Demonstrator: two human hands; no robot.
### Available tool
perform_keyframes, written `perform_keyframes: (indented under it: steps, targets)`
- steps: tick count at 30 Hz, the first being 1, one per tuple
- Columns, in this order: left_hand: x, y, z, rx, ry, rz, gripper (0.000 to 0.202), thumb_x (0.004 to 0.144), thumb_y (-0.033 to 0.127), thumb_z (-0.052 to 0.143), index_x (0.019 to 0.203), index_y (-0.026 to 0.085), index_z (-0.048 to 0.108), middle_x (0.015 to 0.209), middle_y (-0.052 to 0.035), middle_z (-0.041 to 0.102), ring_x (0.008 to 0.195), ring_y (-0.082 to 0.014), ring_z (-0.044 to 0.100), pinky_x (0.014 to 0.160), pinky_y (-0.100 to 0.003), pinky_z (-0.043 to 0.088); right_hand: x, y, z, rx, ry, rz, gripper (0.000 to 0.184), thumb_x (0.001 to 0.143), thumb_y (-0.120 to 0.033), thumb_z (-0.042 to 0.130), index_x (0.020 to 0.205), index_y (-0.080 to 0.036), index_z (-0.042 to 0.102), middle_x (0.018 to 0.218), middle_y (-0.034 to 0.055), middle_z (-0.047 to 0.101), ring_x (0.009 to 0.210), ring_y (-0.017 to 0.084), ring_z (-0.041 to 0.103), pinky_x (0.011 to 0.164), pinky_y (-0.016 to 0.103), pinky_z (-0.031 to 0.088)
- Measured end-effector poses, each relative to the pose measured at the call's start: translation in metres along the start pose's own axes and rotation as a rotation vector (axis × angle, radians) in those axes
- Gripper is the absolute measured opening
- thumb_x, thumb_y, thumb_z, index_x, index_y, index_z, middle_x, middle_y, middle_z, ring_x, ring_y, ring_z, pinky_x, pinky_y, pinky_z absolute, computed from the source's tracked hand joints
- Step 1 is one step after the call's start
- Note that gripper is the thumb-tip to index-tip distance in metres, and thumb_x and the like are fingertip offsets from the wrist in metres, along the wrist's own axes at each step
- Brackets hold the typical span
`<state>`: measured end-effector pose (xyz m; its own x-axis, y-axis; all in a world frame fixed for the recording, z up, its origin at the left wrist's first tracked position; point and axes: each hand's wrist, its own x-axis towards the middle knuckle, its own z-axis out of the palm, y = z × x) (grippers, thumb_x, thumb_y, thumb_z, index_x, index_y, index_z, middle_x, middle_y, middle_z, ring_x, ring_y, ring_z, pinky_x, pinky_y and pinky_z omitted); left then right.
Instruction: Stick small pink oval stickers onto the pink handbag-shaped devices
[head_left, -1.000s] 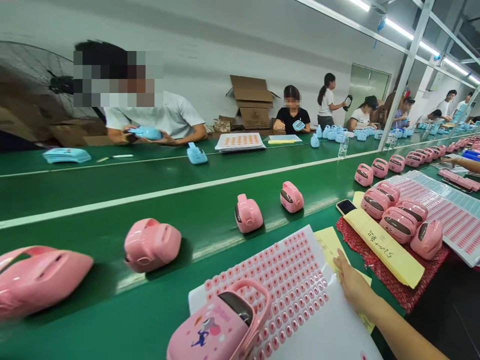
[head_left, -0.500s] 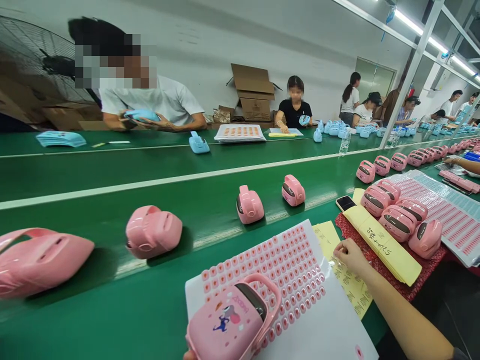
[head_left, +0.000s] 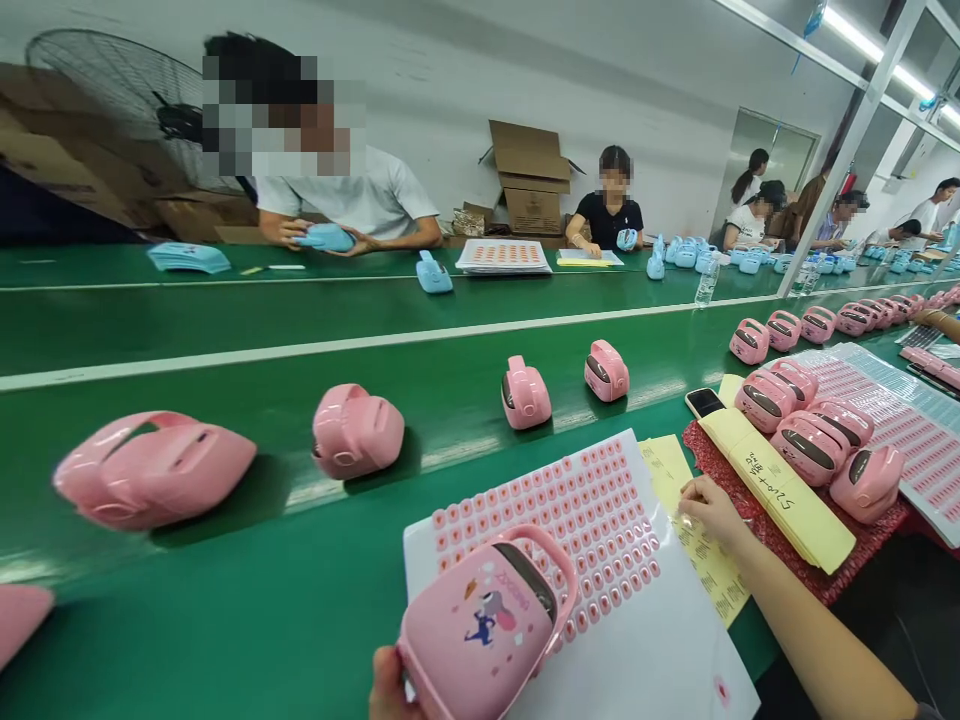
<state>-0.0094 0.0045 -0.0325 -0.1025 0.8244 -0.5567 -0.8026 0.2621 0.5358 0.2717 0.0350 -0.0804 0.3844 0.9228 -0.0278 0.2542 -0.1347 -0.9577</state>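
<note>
Pink printer [head_left: 480,630] in left hand [head_left: 388,685]

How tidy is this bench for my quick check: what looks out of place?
A black smartphone lies beside the long yellow paper bundle, close to the glossy pink plastic devices: a personal item sitting among the products.

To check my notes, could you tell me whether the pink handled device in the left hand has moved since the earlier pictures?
Yes, the pink handled device has shifted slightly toward the person, judged against the white sticker sheet.

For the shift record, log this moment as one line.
left hand: holds pink handled device | right hand: on yellow printed sheet | sticker sheet: under device
</note>
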Motion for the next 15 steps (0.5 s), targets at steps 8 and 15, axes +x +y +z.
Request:
perform_keyframes:
  steps: [8, 15]
  targets:
    - [-0.018, 0.004, 0.030, -0.001, 0.050, -0.016, 0.037, 0.071, 0.037, 0.057, 0.105, 0.024, 0.063, 0.069, -0.0008, 0.072, 0.080, -0.0284, 0.067, 0.076, -0.045, 0.053, -0.009, -0.037, 0.001, 0.205, -0.081, 0.082, 0.028, 0.055, -0.046, 0.064, 0.055, -0.020, 0.052, 0.067, 0.0016, 0.055, 0.065, 0.017, 0.049, 0.063, 0.030, 0.038]
    - [-0.015, -0.021, 0.046, 0.111, -0.009, 0.184, 0.038, 0.066, 0.039, 0.070, 0.097, 0.018, 0.061, 0.082, -0.0021, 0.067, 0.079, -0.0212, 0.064, 0.074, -0.033, 0.052, -0.059, -0.106, 0.057, 0.370, -0.438, -0.120, 0.020, 0.062, -0.038, 0.069, 0.060, -0.020, 0.062, 0.096, 0.0062, 0.059, 0.098, 0.023, 0.053, 0.075, 0.030, 0.042]
